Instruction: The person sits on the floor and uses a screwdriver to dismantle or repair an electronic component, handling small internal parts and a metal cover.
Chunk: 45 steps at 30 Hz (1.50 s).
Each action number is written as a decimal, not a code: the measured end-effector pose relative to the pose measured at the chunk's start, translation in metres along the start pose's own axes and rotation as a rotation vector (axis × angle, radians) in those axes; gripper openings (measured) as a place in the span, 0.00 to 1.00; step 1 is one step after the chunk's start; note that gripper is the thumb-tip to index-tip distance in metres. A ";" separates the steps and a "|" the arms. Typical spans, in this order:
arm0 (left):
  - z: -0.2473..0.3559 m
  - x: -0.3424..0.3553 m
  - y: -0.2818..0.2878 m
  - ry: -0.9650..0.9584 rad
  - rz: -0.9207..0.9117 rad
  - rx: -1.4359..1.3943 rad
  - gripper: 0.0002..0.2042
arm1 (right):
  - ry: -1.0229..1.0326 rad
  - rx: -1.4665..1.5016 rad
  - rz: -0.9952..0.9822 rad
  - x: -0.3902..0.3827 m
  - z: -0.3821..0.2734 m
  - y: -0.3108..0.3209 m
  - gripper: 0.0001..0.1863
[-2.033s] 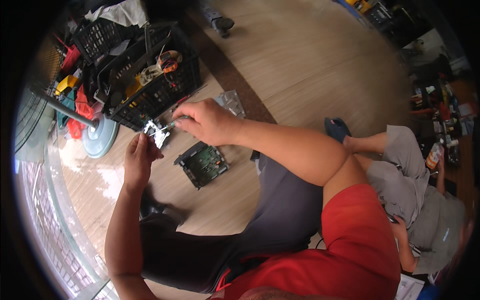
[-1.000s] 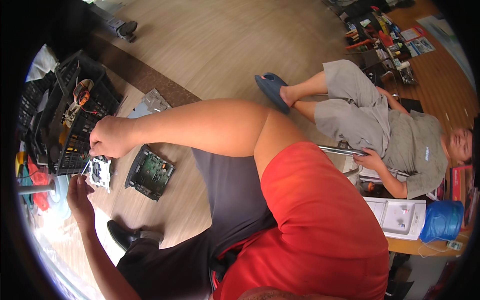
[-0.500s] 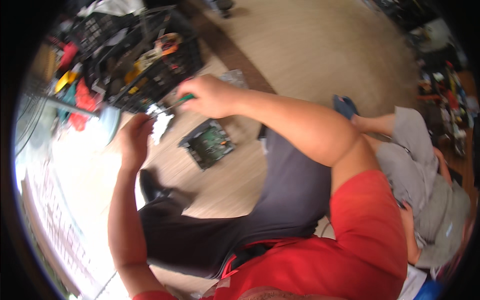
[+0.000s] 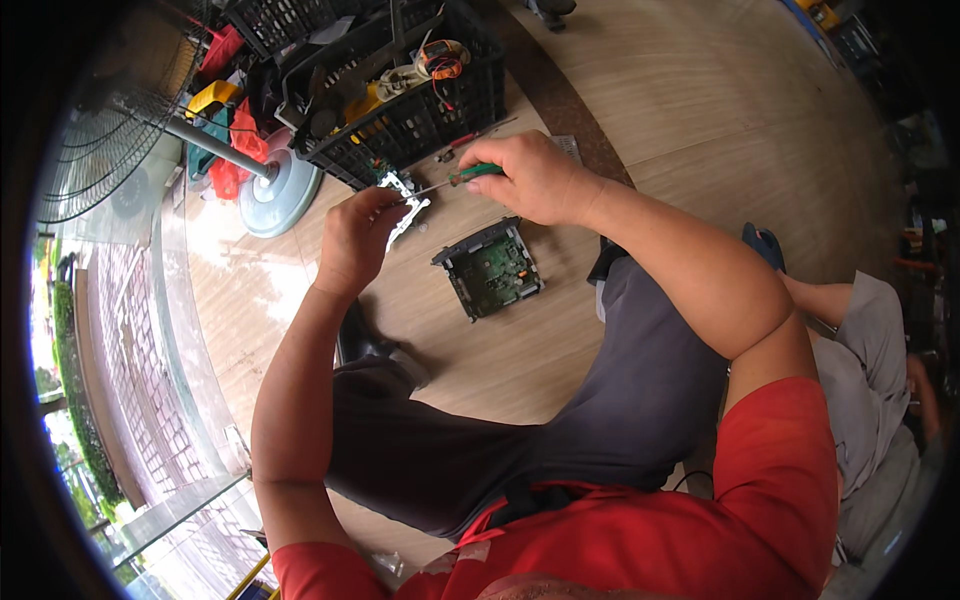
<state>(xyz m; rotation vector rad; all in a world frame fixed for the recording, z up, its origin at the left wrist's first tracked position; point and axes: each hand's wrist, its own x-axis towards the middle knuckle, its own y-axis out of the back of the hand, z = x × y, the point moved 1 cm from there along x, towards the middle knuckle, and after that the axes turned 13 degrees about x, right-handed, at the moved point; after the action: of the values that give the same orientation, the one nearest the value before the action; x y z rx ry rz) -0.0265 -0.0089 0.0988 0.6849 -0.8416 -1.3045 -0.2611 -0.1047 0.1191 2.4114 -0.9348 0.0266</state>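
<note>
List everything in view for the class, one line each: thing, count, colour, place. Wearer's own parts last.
Screwdriver: 1, green handle, in right hand
Circuit board: 1, green, dark-framed, floor centre
Metal part: 1, whitish, beside left hand
Metal plate: 1, silvery, partly hidden beyond right hand
Crates: 2, black, top left
Meter-like device: 1, orange, nearer crate
Standing fan: 1, pale-blue base, left
Bag-like item: 1, red, by fan
Floor: 1, pale brown, throughout
Co-worker: 1, grey clothes, lower right
Sandal: 1 visible, dark blue, right
Small clutter: uncountable, mixed, edges
Hands: 2, bare, upper centre
Shirt: 1, red, bottom
Trousers: 1 pair, dark, lower centre
</note>
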 end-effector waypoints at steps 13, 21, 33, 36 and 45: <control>0.004 0.002 0.000 -0.214 0.045 0.122 0.06 | 0.069 0.037 0.068 0.001 -0.009 0.001 0.10; 0.003 0.004 -0.009 -0.219 0.011 0.181 0.07 | 0.070 0.001 0.084 -0.002 -0.006 0.004 0.10; 0.004 0.001 -0.021 -0.308 -0.027 0.176 0.06 | 0.119 -0.005 0.084 -0.003 -0.007 0.008 0.10; 0.004 -0.001 -0.018 -0.289 -0.023 0.172 0.06 | 0.106 0.005 0.078 -0.003 -0.007 0.004 0.10; 0.006 -0.001 -0.005 -0.223 -0.069 0.150 0.06 | 0.004 -0.026 0.042 0.001 -0.024 0.003 0.12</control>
<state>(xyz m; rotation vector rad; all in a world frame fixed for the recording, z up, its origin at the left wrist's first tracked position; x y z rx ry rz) -0.0344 -0.0086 0.0984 0.6994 -1.1142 -1.4075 -0.2583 -0.0949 0.1405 2.3669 -0.9777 0.0344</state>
